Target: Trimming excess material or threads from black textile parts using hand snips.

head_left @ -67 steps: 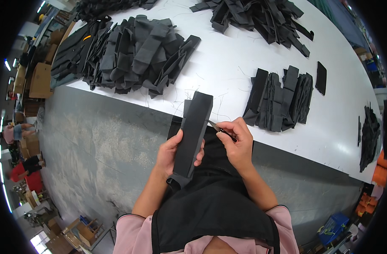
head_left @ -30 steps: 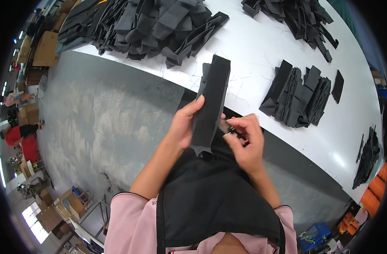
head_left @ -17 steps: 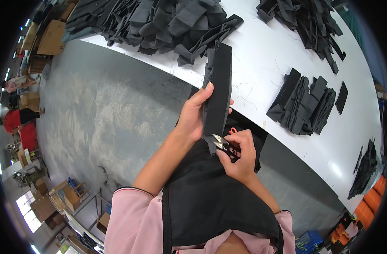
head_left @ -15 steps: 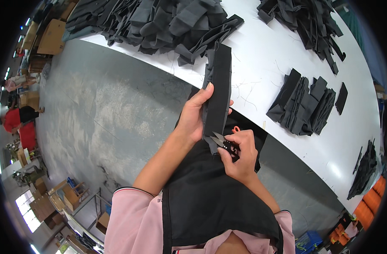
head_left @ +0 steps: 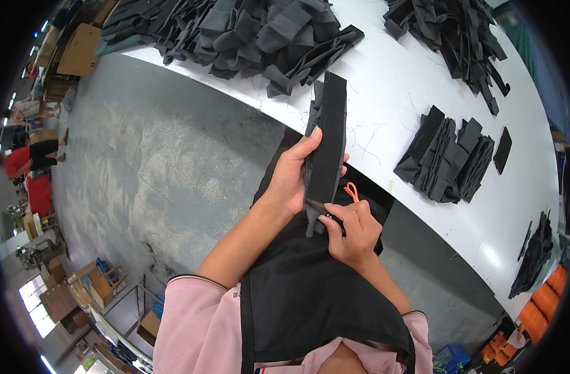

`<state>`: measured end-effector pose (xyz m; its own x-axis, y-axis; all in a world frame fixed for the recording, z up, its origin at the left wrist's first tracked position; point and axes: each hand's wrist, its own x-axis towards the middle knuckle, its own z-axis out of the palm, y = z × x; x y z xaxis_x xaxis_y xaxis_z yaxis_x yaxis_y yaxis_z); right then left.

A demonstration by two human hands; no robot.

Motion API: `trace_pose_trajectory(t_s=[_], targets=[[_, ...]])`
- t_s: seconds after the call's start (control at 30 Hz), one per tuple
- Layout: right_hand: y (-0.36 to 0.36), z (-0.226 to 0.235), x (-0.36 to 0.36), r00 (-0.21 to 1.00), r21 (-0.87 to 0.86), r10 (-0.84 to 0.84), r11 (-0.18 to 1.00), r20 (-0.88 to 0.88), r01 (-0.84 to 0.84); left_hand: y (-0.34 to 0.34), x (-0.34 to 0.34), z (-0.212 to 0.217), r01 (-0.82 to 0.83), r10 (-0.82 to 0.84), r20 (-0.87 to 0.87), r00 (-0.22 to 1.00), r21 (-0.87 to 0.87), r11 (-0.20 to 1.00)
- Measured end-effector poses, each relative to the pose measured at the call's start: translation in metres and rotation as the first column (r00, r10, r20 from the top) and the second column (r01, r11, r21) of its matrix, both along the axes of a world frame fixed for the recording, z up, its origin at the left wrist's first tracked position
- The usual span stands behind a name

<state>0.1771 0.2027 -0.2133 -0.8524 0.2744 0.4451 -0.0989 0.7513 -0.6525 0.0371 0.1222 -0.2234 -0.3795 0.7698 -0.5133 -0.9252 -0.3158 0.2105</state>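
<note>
My left hand (head_left: 295, 167) is wrapped round a bundle of long black fabric strips (head_left: 328, 134), thumb on the near face and fingertips showing at the far edge. The bundle is held up just off the table's front edge, over my black apron. In my right hand (head_left: 355, 229) is a pair of thread snips (head_left: 318, 206), pinched between thumb and fingers, with an orange loop (head_left: 351, 191) sticking up behind. Its blades lie at the bundle's lower end, seemingly closed together. A small flap of dark cloth (head_left: 312, 224) hangs below them.
The white table (head_left: 375, 137) carries a large heap of dark strips (head_left: 254, 37), another heap (head_left: 450, 40), a smaller stack (head_left: 446, 159) and a single dark piece (head_left: 502, 151). Loose threads lie near its edge. Orange rolls (head_left: 538, 311) stand at right. A person in red (head_left: 17, 162) is far left.
The snips' blades have gone from spread to nearly together at the bundle's lower end. The bundle and both hands have shifted slightly; the orange loop stands higher.
</note>
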Motion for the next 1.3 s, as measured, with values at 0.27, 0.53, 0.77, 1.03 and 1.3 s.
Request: trace_pose_trajectory(t_s=[0.27, 0.53, 0.77, 1.03, 1.3], targets=[[0.001, 0.005, 0.002, 1.0, -0.206, -0.012, 0.979, 0.016, 0.015, -0.002, 0.002, 0.001, 0.02, -0.02, 0.008, 1.0, 0.034, 0.999], [0.068, 0.028, -0.028, 0.981, -0.922, -0.088, 0.338, 0.171, 0.191, -0.015, 0.02, 0.012, 0.302, -0.259, -0.252, 0.933, 0.155, 0.941], [0.069, 0.029, -0.031, 0.99, -0.99, 0.041, 0.036, 0.134, 0.133, 0.006, 0.027, 0.019, 0.315, -0.245, -0.267, 0.932, 0.264, 0.912], [0.069, 0.023, -0.02, 0.944, -0.394, -0.315, 0.859, 0.099, 0.328, 0.015, 0.019, 0.022, 0.262, -0.218, -0.325, 0.92, 0.098, 0.96], [0.068, 0.034, -0.027, 0.961, -0.365, -0.214, 0.893, 0.173, 0.265, 0.013, 0.016, 0.021, 0.325, -0.291, -0.252, 0.923, 0.106, 0.94]])
